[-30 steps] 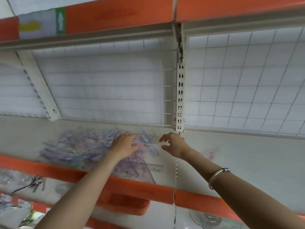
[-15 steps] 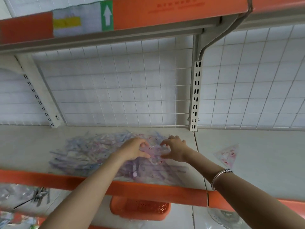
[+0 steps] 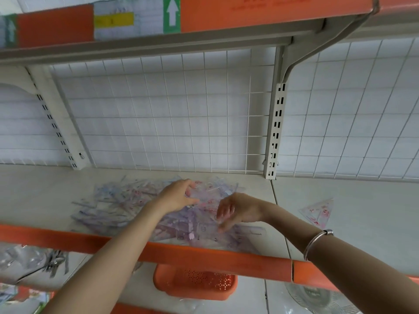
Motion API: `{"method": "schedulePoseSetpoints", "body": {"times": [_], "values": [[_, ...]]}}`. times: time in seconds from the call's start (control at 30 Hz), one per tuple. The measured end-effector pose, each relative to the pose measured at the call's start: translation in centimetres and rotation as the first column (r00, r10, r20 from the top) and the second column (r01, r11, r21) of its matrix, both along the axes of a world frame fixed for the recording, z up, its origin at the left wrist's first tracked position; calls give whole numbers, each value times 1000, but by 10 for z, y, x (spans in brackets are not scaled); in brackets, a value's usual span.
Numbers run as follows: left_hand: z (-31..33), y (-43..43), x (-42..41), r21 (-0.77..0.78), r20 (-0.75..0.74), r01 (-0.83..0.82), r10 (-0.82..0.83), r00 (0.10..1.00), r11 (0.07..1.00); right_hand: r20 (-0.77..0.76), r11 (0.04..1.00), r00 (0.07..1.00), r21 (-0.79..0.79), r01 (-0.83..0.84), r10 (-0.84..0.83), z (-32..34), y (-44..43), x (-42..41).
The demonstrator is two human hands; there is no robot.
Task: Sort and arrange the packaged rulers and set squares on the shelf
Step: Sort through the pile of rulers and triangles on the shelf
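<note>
My left hand [image 3: 178,196] hovers over the pile of packaged rulers [image 3: 113,205] mid-shelf [image 3: 45,196], fingers spread and loosely curved, gripping nothing. My right hand [image 3: 240,210], at its 4 o'clock, hangs slack and empty. One set square [image 3: 317,211] lies apart at 3 o'clock.

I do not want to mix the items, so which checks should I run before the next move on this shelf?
1. Left hand free: ok, fingers spread over the heap of clear packaged rulers, holding nothing.
2. Right hand free: cannot tell, its drooping fingertips meet the heap.
3. Heap sorted: not ok, packets lie crossed.
4. Heap behind the orange shelf front rail: not ok, packets reach it.
5. Separate spot for set squares: ok, one clear triangular set square lies alone to the right.
</note>
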State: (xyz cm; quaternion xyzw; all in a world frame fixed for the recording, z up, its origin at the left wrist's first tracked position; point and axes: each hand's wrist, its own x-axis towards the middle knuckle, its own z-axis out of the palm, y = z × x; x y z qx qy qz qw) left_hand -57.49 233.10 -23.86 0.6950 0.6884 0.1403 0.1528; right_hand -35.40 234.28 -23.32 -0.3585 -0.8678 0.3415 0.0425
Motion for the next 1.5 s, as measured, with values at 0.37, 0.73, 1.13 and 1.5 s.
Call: {"method": "schedulePoseSetpoints", "body": {"times": [0.37,0.73,1.13,1.5], "values": [[-1,-22,-12,62,70,-43,39,997,997,111,991,992,128,38,-52,-8,-7,-16],[1,-23,-3,70,408,-140,100,907,988,-535,789,585,-482,381,-610,7,14,-20],[10,-14,37,-31,735,-132,112,668,991,-542,627,413,-773,95,-732,15,13,-55],[11,-15,-15,-91,196,38,-20,980,995,-586,805,569,-524,277,-577,17,25,-41]]}}
